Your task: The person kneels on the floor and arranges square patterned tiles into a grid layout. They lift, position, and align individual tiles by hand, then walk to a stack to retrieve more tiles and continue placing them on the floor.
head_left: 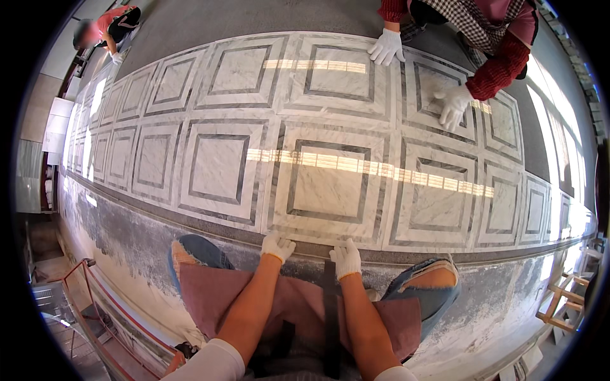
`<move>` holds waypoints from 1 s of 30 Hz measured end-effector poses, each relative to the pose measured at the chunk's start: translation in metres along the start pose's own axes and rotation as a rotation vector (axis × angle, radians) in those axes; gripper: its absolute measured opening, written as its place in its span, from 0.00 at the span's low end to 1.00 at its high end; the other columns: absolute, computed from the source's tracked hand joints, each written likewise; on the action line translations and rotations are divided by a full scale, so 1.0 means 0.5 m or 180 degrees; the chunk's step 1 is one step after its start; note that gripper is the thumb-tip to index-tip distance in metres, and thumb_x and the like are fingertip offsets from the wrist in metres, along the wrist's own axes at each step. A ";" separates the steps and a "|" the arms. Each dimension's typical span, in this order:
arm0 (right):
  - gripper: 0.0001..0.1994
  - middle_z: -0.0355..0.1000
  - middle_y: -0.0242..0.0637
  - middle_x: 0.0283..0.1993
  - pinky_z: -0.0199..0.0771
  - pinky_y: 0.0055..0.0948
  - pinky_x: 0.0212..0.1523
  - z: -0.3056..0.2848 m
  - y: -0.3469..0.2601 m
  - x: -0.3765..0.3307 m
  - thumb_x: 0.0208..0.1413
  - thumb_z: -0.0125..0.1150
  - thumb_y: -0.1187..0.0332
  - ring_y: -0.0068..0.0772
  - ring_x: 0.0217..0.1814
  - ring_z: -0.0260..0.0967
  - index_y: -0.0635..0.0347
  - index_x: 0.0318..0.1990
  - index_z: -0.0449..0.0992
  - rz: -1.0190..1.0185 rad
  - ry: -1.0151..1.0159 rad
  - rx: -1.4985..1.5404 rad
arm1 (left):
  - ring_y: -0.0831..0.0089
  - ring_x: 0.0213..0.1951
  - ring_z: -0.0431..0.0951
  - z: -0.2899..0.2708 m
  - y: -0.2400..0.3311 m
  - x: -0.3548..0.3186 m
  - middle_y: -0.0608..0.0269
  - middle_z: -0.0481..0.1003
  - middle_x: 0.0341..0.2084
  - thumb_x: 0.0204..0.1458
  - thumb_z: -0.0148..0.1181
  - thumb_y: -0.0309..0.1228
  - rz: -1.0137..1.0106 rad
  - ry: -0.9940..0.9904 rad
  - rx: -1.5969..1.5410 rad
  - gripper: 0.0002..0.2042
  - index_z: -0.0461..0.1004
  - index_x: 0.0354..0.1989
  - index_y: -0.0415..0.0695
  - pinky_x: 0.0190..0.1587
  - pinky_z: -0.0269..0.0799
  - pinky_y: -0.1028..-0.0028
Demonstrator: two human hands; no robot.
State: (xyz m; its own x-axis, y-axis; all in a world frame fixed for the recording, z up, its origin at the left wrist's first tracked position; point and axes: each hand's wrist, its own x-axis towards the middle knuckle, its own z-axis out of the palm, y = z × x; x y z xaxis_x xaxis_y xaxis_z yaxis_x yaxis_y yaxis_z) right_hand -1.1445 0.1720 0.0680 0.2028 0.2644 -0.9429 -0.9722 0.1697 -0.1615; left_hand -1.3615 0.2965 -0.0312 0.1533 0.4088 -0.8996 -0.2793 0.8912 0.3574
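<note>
In white knitted gloves, my left hand (278,247) and my right hand (346,260) are at the near edge of a square marble tile (325,193). It is pale with grey veins and has a darker grey square band inlaid. My left fingers are curled against the edge near its left corner. Farther right, my right fingers close on that edge; their tips are partly hidden. The tile lies flat in the nearer of two rows, between a similar tile (219,168) on the left and another (435,190) on the right.
A co-worker's gloved hands (452,106) rest on the far row at the upper right. Another person (108,28) crouches at the far left. My knees straddle a worn ledge (121,219) before the tiles. A wooden stool (562,301) stands right, a red metal frame (105,305) left.
</note>
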 end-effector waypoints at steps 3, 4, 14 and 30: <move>0.12 0.65 0.38 0.42 0.70 0.37 0.44 -0.078 0.012 0.069 0.63 0.52 0.63 0.32 0.46 0.64 0.61 0.45 0.65 -0.0405 -0.0749 -0.0462 | 0.61 0.45 0.70 0.034 -0.009 0.005 0.56 0.71 0.47 0.59 0.47 0.33 -0.0363 0.0378 -0.0965 0.13 0.69 0.49 0.41 0.48 0.67 0.54; 0.11 0.65 0.37 0.41 0.70 0.38 0.45 -0.096 0.014 0.081 0.63 0.52 0.63 0.32 0.45 0.63 0.61 0.44 0.65 -0.0546 -0.0836 -0.0617 | 0.63 0.42 0.69 0.047 -0.010 -0.004 0.59 0.70 0.42 0.58 0.48 0.31 -0.0422 0.0490 -0.1166 0.10 0.68 0.45 0.41 0.47 0.67 0.55; 0.12 0.67 0.36 0.53 0.66 0.39 0.56 -0.023 -0.016 0.002 0.61 0.55 0.63 0.34 0.58 0.64 0.55 0.49 0.70 0.0163 -0.0351 0.0105 | 0.71 0.32 0.76 0.138 0.024 -0.114 0.67 0.74 0.26 0.53 0.50 0.23 -0.0207 0.0257 -0.1881 0.06 0.73 0.34 0.48 0.47 0.75 0.56; 0.15 0.70 0.37 0.54 0.72 0.41 0.59 0.069 -0.027 -0.126 0.60 0.58 0.63 0.38 0.58 0.67 0.58 0.52 0.70 -0.0069 -0.0560 0.0501 | 0.56 0.58 0.67 0.282 -0.111 -0.223 0.55 0.69 0.56 0.62 0.50 0.46 -0.0127 -0.0870 -0.1948 0.22 0.65 0.56 0.43 0.62 0.62 0.55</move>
State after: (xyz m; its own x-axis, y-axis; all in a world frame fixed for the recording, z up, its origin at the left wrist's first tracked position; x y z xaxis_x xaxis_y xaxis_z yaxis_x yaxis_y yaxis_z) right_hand -1.1403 0.1857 0.1398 0.2542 0.4181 -0.8721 -0.9399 0.3194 -0.1208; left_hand -1.2297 0.2294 0.0846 0.3866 0.4847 -0.7846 -0.7432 0.6675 0.0462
